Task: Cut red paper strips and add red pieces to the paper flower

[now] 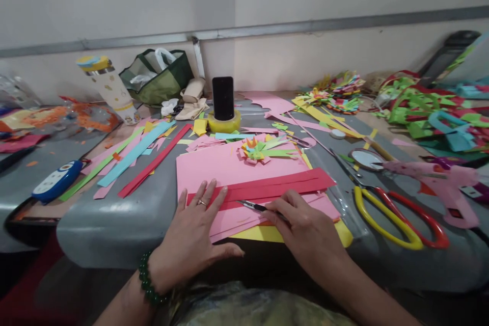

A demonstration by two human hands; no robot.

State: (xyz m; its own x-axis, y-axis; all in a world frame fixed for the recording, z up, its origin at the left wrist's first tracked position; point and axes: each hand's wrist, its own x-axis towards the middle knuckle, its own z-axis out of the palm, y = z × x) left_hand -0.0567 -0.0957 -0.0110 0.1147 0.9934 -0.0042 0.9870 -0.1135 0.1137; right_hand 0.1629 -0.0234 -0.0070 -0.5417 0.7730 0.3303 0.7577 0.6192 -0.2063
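A long red paper strip (275, 183) with a slit along its right part lies across a stack of pink paper (198, 168). My left hand (196, 229), with a ring and a green bead bracelet, rests with fingers spread on the strip's left end. In my right hand (301, 221) is a craft knife (252, 206), its blade pointing left at the strip's lower edge. Yellow paper (263, 233) shows under the pink stack. A small flower of coloured paper (255, 150) sits on the stack behind the strip.
Scissors (389, 219) and a pink glue gun (439, 183) lie on the right. A phone (223, 98) stands in a tape roll (224, 121) at the back. Paper strips (137, 153), a blue-white device (57, 182) and a tumbler (110, 89) are on the left.
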